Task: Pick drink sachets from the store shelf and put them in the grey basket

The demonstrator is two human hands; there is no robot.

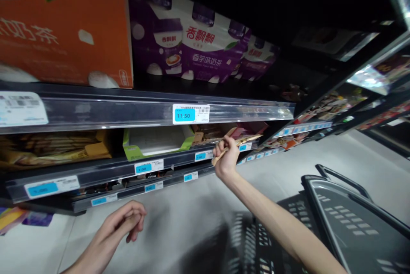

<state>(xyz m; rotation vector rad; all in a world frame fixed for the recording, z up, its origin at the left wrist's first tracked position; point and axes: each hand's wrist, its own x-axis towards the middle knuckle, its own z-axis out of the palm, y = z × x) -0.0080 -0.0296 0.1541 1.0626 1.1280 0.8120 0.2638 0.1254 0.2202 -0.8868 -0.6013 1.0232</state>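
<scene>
My right hand (226, 157) is closed around a thin, flat tan packet (246, 139), which sticks out to the right past my fingers. What is printed on it is too blurred to read. It is held just in front of the lower shelf edge, near a reddish box (248, 130) and a brown box (209, 133). Below and to the left, my left hand (124, 220) hangs above the floor with loosely bent fingers and nothing in it. The nearest shelf goods to it are a green-edged display carton (158, 140) and a yellow carton of packets (54, 148).
On the upper shelf stand a large orange milk tea box (64, 39) and purple milk tea boxes (205, 47). Price tags (191, 114) line the shelf edges. A grey shopping cart (358, 222) is at the lower right. More shelving (310, 126) continues to the right.
</scene>
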